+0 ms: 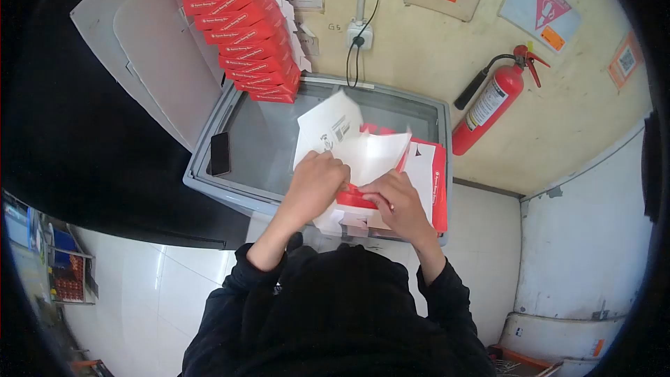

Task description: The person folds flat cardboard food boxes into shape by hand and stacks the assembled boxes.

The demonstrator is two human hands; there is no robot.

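Note:
A partly folded cardboard box (373,157), white inside and red outside, lies in front of me on the glass-topped chest freezer (269,132). My left hand (319,181) grips the near left part of the box with curled fingers. On the near right side, my right hand (399,202) pinches the red edge between thumb and fingers. White flaps of the box stand up beyond both hands. Under and to the right of it, flat red and white box blanks (438,188) lie on the freezer top.
A tall leaning stack of red boxes (241,35) stands at the back left of the freezer. A dark phone (220,153) lies near the left edge. The wall beyond carries a fire extinguisher (497,101) and a socket (359,36) with a black cable.

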